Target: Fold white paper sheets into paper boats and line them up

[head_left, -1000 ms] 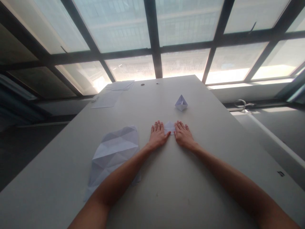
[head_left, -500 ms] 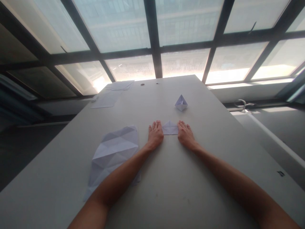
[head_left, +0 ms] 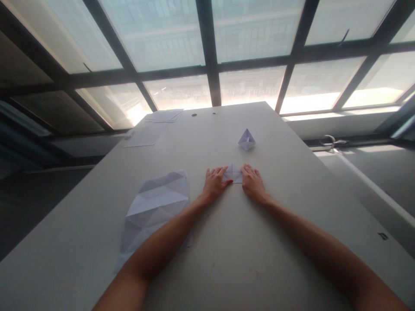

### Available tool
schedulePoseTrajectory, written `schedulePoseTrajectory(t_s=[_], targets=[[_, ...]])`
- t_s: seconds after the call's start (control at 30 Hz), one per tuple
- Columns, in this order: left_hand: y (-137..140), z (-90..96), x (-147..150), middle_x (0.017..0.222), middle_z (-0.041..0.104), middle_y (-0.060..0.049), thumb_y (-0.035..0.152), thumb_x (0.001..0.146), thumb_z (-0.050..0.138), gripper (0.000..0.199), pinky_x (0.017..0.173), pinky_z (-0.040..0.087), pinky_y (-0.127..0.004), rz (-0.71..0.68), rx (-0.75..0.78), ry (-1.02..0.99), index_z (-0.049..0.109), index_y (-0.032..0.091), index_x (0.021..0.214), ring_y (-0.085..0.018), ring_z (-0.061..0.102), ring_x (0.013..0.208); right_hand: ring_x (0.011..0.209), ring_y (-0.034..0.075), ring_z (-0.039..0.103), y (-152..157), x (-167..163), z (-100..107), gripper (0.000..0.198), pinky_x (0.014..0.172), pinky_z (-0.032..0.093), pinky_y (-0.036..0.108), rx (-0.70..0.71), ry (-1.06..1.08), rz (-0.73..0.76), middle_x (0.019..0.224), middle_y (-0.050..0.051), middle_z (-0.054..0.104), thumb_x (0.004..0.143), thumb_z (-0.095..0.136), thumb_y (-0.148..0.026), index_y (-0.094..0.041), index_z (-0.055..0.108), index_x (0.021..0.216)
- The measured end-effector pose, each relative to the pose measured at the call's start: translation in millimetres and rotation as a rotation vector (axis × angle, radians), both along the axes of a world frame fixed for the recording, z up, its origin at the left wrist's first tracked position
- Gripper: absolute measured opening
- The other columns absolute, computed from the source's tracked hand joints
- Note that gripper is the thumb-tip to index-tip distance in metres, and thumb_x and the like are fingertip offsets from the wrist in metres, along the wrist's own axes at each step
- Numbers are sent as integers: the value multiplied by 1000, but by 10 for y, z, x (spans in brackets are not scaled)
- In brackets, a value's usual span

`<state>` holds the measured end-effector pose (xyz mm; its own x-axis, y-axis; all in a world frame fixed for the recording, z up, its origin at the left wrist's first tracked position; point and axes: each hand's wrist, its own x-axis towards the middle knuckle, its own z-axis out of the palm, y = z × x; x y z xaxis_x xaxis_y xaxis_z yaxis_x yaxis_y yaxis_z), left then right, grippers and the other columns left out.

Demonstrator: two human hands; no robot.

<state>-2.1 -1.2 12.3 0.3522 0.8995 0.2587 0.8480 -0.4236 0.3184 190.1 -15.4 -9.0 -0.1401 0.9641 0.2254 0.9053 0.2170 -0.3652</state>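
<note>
A small folded white paper (head_left: 232, 173) with a peaked top and a centre crease lies flat on the white table between my hands. My left hand (head_left: 215, 182) grips its left side, the thumb at the lower edge and the fingers higher up. Against the paper's right edge, my right hand (head_left: 253, 181) rests with its fingers lying flat and pointing away from me; its thumb is hidden. Just beyond stands a folded paper boat (head_left: 247, 141). A large creased paper sheet (head_left: 155, 201) lies to the left, partly covered by my left forearm.
Several flat white sheets (head_left: 145, 134) lie at the table's far left corner. Two small round spots, one a dark-rimmed hole (head_left: 193, 115), sit near the far edge. The white table (head_left: 207, 242) ends before the windows. A white pole (head_left: 372, 185) stands off to the right.
My left hand has shifted slightly right onto the folded paper, its thumb now spread out over the lower edge. The paper has moved slightly right. My right hand has stayed nearly still.
</note>
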Motion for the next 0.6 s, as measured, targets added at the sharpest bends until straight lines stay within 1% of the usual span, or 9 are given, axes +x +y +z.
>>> schedulePoseTrajectory(t_s=[0.07, 0.13, 0.23, 0.33, 0.43, 0.5, 0.6], targets=[[6, 13, -2, 133, 60, -10, 49, 88, 65, 61, 118, 20, -56, -3, 2, -23, 46, 27, 142, -28, 52, 127, 143, 28, 34, 4, -6, 6, 46, 117, 22, 48, 18, 32, -5, 151, 17, 44, 98, 35, -20, -10, 50, 140], [11, 29, -2, 131, 60, -10, 45, 86, 69, 62, 118, 22, -56, -8, 19, -53, 47, 28, 141, -28, 54, 125, 140, 29, 38, 16, -5, 18, 45, 116, 23, 48, 43, 75, -7, 148, 17, 48, 98, 42, -29, -13, 51, 139], [16, 53, 2, 128, 61, -8, 34, 84, 73, 63, 117, 26, -52, -9, 75, -106, 48, 29, 141, -26, 56, 122, 130, 28, 48, 38, 12, 61, 44, 112, 28, 47, 81, 146, 24, 136, 15, 60, 95, 52, -34, -17, 53, 136], [14, 76, 5, 126, 61, -7, 23, 85, 72, 61, 114, 33, -46, -5, 131, -157, 48, 29, 141, -24, 56, 120, 119, 27, 57, 50, 38, 122, 43, 108, 33, 45, 118, 197, 74, 123, 13, 67, 92, 59, -32, -19, 56, 133], [3, 98, 6, 124, 61, -8, 17, 87, 66, 59, 110, 39, -41, 12, 160, -193, 48, 28, 142, -23, 57, 118, 114, 26, 60, 59, 59, 161, 43, 103, 38, 41, 146, 262, 116, 122, 12, 68, 88, 61, -25, -20, 58, 131], [-7, 113, 6, 123, 62, -8, 14, 88, 63, 57, 108, 40, -39, 24, 167, -213, 48, 28, 142, -22, 58, 117, 112, 26, 61, 69, 70, 164, 40, 100, 41, 39, 150, 314, 120, 120, 11, 69, 87, 59, -20, -20, 60, 127], [-20, 130, 10, 120, 63, -7, 14, 90, 58, 51, 107, 40, -39, 28, 184, -250, 51, 28, 139, -22, 58, 117, 107, 25, 62, 86, 87, 151, 31, 97, 43, 39, 171, 356, 104, 112, 10, 71, 87, 56, -17, -20, 66, 117]])
